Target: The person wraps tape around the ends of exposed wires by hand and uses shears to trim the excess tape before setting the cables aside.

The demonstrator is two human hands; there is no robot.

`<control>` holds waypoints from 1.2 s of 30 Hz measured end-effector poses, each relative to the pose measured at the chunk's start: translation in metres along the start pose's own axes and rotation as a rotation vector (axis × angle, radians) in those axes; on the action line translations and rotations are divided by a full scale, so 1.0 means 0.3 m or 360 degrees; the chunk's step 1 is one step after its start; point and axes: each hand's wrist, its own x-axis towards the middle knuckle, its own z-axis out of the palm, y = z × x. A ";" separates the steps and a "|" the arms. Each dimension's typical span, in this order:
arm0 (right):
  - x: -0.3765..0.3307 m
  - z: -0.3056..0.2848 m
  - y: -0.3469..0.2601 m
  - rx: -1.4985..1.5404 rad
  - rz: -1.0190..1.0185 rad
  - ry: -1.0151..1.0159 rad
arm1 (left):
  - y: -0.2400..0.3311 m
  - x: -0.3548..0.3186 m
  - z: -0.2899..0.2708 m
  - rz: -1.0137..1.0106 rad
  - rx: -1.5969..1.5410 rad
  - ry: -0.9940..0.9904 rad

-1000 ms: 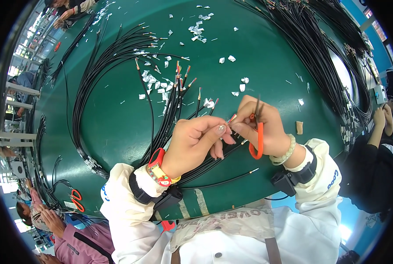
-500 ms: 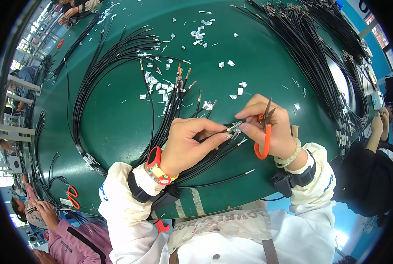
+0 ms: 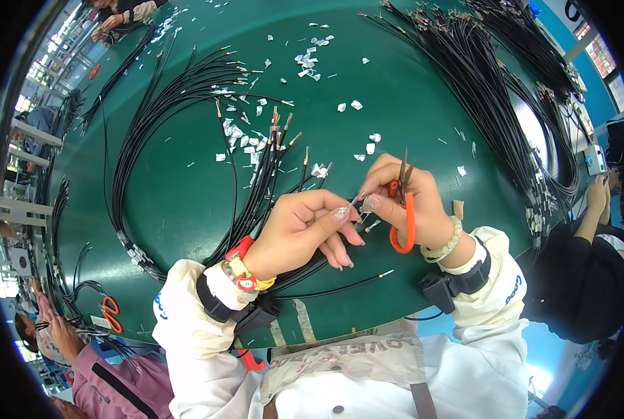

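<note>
My left hand (image 3: pixel 294 227) pinches the stripped end of a black cable between thumb and forefinger, its other fingers loosely bent. Thin coloured wires (image 3: pixel 358 198) stick out of that end. My right hand (image 3: pixel 424 209) meets them with thumb and forefinger. Orange-handled scissors (image 3: pixel 410 218) hang in the same right hand, blades pointing away from me. Under and beyond my left hand runs a bundle of black cables (image 3: pixel 262 188), several with stripped ends of coloured wire. One loose black cable (image 3: pixel 340 283) lies nearer to me.
White scraps (image 3: pixel 308 64) litter the green table (image 3: pixel 179 181). A curved cable bundle (image 3: pixel 127 160) lies at the left, larger bundles (image 3: pixel 466 91) at the far right. Another pair of orange scissors (image 3: pixel 111 314) rests near the left edge. Co-workers sit left, right and at the far left.
Both hands have shifted slightly left in view. My left hand's lower fingers have loosened outward, and the coloured wires now point up toward my right fingertips. The scissors have stayed in my right hand.
</note>
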 end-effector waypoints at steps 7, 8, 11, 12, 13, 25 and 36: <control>0.002 0.019 0.014 0.0172 0.0052 -0.0074 | -0.007 -0.009 -0.024 0.0065 0.0041 -0.0102; 0.004 0.020 0.016 0.0174 0.0084 -0.0097 | -0.006 -0.011 -0.025 0.0063 0.0041 -0.0105; 0.002 0.027 0.018 0.0179 0.0151 -0.0137 | -0.007 -0.022 -0.026 0.0004 -0.0089 -0.0152; 0.003 0.028 0.015 0.0215 0.0142 -0.0104 | -0.006 -0.019 -0.027 0.0007 -0.0088 -0.0152; 0.003 0.028 0.013 0.0251 0.0134 -0.0071 | -0.007 -0.016 -0.028 0.0002 -0.0074 -0.0147; -0.017 0.000 0.007 0.0368 0.0082 -0.0213 | 0.000 -0.009 -0.007 0.0072 -0.0105 -0.0382; -0.056 -0.062 -0.045 0.0060 -0.0080 -0.0051 | -0.027 0.022 0.050 0.0293 0.0039 0.0049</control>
